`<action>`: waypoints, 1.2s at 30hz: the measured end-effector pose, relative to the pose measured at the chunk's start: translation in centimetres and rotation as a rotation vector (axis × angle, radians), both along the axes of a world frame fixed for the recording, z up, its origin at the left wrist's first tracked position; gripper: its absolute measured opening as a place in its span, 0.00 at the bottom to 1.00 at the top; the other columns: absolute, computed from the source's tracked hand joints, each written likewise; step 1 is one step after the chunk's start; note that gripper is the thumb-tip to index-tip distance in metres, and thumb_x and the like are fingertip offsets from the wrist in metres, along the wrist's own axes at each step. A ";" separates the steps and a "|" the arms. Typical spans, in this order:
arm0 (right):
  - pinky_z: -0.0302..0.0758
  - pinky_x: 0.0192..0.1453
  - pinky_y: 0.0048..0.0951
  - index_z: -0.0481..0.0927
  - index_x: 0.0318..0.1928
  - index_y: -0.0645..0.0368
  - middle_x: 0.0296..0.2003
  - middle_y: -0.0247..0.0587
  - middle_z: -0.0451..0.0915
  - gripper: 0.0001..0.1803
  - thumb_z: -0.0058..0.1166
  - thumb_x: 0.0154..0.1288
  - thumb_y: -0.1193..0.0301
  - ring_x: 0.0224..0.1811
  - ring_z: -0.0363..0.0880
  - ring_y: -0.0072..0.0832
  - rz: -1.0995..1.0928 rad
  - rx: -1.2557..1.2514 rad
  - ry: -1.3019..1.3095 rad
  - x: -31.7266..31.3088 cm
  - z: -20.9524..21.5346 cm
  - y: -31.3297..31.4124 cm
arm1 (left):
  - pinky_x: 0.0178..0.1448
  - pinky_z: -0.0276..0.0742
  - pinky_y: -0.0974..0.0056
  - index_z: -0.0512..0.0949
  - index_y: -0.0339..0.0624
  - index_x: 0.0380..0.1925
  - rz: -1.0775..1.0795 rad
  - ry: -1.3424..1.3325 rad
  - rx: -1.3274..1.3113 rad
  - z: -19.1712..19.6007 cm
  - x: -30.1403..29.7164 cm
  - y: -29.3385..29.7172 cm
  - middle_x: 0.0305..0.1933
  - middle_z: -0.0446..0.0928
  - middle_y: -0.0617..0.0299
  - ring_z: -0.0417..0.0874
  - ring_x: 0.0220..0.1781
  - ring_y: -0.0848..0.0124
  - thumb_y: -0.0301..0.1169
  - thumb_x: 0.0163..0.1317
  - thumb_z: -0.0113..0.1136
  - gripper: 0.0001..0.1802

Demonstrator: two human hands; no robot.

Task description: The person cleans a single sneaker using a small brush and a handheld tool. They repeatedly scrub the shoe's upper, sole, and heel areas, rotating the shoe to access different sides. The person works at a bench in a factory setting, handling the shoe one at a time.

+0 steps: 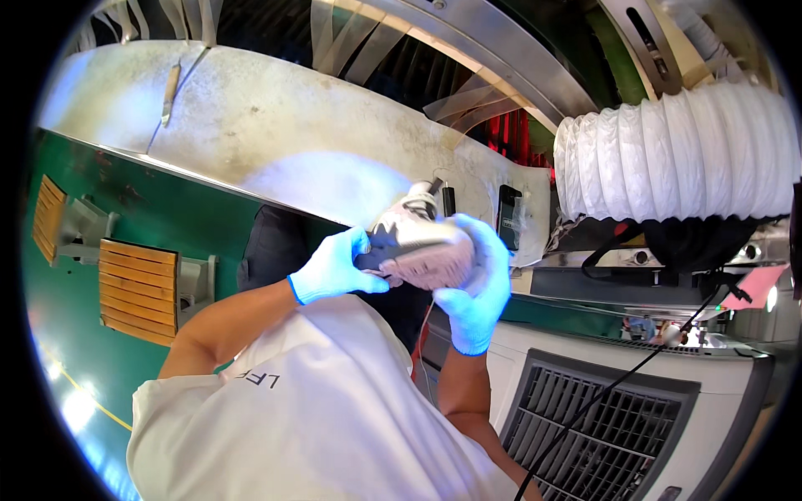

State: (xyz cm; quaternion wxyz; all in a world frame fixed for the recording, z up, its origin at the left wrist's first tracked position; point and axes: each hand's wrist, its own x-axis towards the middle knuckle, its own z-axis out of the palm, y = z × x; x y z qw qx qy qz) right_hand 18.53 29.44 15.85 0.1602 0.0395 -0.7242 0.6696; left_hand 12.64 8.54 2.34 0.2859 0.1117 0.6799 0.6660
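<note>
Both of my hands wear pale gloves with blue cuffs and hold a sneaker (422, 250) in front of my chest, at the near edge of the bench. The shoe is white, grey and black, tilted, with its pinkish sole turned partly toward me. My left hand (334, 267) grips one end, its thumb and fingers on either side. Around the opposite end curls my right hand (484, 288), thumb below and fingers over the top. Just beyond the shoe, a small black stick-like item (449, 200) lies on the bench, and a dark phone-like object (508, 215) is to its right.
The worn pale bench (276, 117) runs across ahead, with a wooden-handled tool (171, 92) at far left. Clear strip curtains (351, 42) hang behind it. A white ribbed duct (677, 159) is at right, above a grilled cabinet (601, 417). Slatted stools (138, 288) stand left.
</note>
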 end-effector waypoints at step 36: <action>0.79 0.75 0.64 0.90 0.53 0.68 0.57 0.62 0.90 0.36 0.88 0.52 0.54 0.61 0.91 0.56 0.191 0.303 0.185 3.1 -3.8 2.3 | 0.37 0.80 0.53 0.83 0.52 0.34 -0.541 0.822 0.097 11.0 -3.5 2.9 0.37 0.80 0.61 0.85 0.36 0.56 0.41 0.45 0.84 0.20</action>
